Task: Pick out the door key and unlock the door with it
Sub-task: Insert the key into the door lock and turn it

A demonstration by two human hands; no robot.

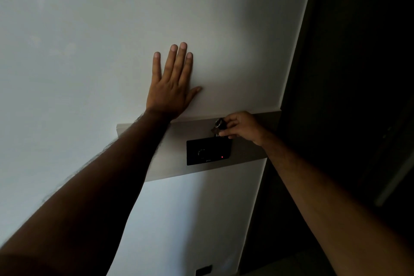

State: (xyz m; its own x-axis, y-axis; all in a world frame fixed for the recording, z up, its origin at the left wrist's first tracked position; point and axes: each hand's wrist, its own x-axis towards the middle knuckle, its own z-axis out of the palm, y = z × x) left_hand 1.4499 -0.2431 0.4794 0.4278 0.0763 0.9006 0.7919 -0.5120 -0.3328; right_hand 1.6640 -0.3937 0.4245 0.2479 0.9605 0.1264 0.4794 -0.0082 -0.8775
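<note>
Hidden: right edge of view was nearly black; door surface and any lock there could not be made out.
Key (216, 130): small, dark, blurred; a round dark ring or fob above it; shape of blade unclear.
Key location: at grey wall band (177, 141), just above black panel (209, 152) with red light.
Right hand (242, 127): fingertips pinched the key.
Left hand (171, 87): fingers spread, palm flat against white wall (89, 51).

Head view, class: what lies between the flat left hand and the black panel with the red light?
In the head view, only bare white wall and grey strip lie between left hand and black panel.
</note>
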